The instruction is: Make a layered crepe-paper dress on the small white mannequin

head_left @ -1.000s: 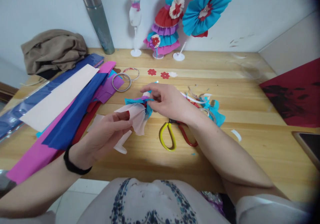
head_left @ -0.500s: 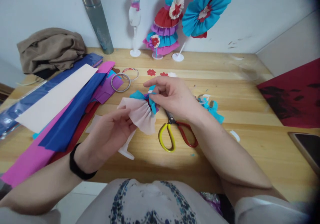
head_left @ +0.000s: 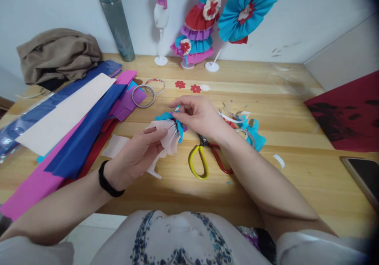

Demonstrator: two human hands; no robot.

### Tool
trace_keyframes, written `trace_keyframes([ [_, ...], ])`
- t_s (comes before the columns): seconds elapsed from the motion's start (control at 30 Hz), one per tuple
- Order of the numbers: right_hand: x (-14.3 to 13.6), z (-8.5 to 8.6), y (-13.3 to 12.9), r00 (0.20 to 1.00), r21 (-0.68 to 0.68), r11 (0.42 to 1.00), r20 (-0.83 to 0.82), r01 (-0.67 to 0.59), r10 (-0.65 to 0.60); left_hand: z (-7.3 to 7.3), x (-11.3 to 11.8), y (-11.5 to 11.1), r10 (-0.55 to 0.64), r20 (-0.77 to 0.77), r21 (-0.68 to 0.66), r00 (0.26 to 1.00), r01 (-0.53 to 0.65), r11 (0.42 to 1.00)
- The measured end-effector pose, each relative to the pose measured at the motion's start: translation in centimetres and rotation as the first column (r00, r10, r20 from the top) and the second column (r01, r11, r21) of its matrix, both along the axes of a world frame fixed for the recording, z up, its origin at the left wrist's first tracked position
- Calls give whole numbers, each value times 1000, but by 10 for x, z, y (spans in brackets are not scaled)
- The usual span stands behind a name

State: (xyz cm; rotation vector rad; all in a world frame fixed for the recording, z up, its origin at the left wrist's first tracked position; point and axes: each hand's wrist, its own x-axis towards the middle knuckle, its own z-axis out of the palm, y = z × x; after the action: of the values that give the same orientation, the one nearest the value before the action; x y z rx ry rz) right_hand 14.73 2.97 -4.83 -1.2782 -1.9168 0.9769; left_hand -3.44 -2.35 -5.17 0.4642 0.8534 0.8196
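A gathered piece of crepe paper, pale pink (head_left: 169,140) below with blue frills (head_left: 164,117) above, is held between both hands over the table. My left hand (head_left: 142,150) pinches the pale pink skirt between thumb and fingers. Closed at the top of the piece, my right hand (head_left: 198,114) grips its blue part; the fingertips hide just what they pinch. Scissors with a yellow and a red handle (head_left: 199,162) lie under my right wrist, their blades mostly hidden.
Paper sheets (head_left: 68,115) pile up at the left, near tape rolls (head_left: 143,96). Blue scraps (head_left: 256,136) lie right of my right hand. Behind stand a bottle (head_left: 118,28), a bare white form (head_left: 161,16) and paper dresses (head_left: 197,32). A phone (head_left: 363,178) lies far right.
My left hand has moved right and a little up, its thumb now further over the pale pink paper, which looks more bunched. My right hand has shifted slightly left and down.
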Motion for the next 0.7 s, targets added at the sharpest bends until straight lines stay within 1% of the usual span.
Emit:
trace_keyframes([
  [0.1, 4, 1, 0, 997, 27, 999, 65, -33, 31, -3, 1, 4, 51, -21, -51, 998, -52, 997],
  [0.23, 9, 10, -4, 980, 183, 979, 191, -89, 54, 1, 2, 8, 87, -10, -119, 996, -88, 989],
  [0.3, 9, 15, -8, 969, 267, 951, 226, -156, 96, 3, 0, 10, 81, -7, -132, 997, -81, 988],
  [0.37, 8, 18, -11, 952, 324, 913, 257, -246, 165, 4, -2, 12, 60, -11, -129, 998, -61, 990],
  [0.47, 6, 16, -12, 916, 352, 871, 332, -342, 226, 2, -4, 14, 54, 1, -125, 999, -53, 991],
  [0.57, 6, 11, -9, 891, 352, 865, 405, -358, 204, 2, -6, 16, 70, 23, -140, 997, -66, 988],
  [0.7, 8, 7, -4, 865, 337, 889, 489, -310, 116, 5, -7, 16, 89, 42, -175, 995, -80, 981],
])
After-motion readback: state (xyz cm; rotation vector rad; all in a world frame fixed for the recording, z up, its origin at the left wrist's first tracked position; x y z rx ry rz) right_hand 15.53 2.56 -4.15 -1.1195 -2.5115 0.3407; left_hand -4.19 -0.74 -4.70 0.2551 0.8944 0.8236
